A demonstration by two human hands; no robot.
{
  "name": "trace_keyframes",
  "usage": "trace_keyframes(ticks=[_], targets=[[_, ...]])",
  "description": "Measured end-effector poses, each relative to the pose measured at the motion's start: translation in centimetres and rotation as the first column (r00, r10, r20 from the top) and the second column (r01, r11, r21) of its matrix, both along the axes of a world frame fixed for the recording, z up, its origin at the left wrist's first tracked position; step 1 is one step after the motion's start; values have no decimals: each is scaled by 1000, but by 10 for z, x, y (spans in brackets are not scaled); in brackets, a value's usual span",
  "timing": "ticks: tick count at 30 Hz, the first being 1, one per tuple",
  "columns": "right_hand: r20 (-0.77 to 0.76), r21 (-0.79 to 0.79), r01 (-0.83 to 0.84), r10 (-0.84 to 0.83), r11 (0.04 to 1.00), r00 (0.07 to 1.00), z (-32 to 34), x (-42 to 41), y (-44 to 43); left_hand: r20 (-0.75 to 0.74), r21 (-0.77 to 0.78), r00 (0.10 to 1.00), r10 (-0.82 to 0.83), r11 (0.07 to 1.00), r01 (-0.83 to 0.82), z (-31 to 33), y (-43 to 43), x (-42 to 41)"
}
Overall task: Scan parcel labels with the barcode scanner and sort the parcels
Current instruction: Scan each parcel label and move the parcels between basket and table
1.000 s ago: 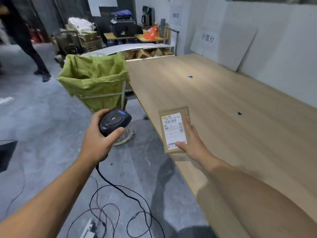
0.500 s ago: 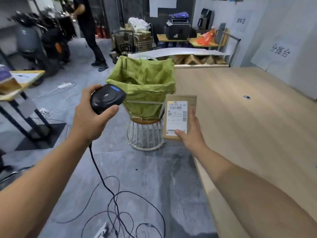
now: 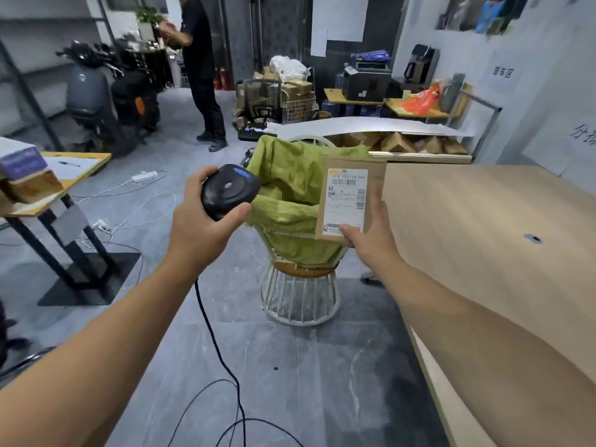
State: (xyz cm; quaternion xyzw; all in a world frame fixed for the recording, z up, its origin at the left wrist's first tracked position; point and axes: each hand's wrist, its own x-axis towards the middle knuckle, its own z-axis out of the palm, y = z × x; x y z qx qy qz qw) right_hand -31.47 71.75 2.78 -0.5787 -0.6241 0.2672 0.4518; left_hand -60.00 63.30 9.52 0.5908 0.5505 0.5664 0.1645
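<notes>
My left hand [image 3: 200,233] grips the barcode scanner [image 3: 227,190], fingers clenched round its black head, and has stayed raised as I turned. Its cable [image 3: 209,321] trails to the floor. The green-lined basket [image 3: 290,188] now sits dead ahead. The parcel [image 3: 374,175] hangs in front of the basket's mouth, label [image 3: 346,201] toward me, pinched at its lower edge by my right hand [image 3: 371,243]. A second ago it lay flat at the left edge of the table [image 3: 483,237]. It is now clear of that edge, so I judge the drop comes next.

Grey scooter [image 3: 86,91] left of a standing person [image 3: 202,72]
</notes>
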Motion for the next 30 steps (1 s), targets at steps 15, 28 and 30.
trace_keyframes(ticks=[15,28,30], targets=[[-55,-132,-20,12,991,998,-37,-10,320,-18,-44,995,99,994,-99,-25,277,13],[221,-430,-128,242,894,945,-90,-28,422,29,-143,998,56,988,-51,-43,411,-5],[256,-481,-121,271,868,928,-100,-33,424,26,-181,1000,5,983,0,-52,423,-8]])
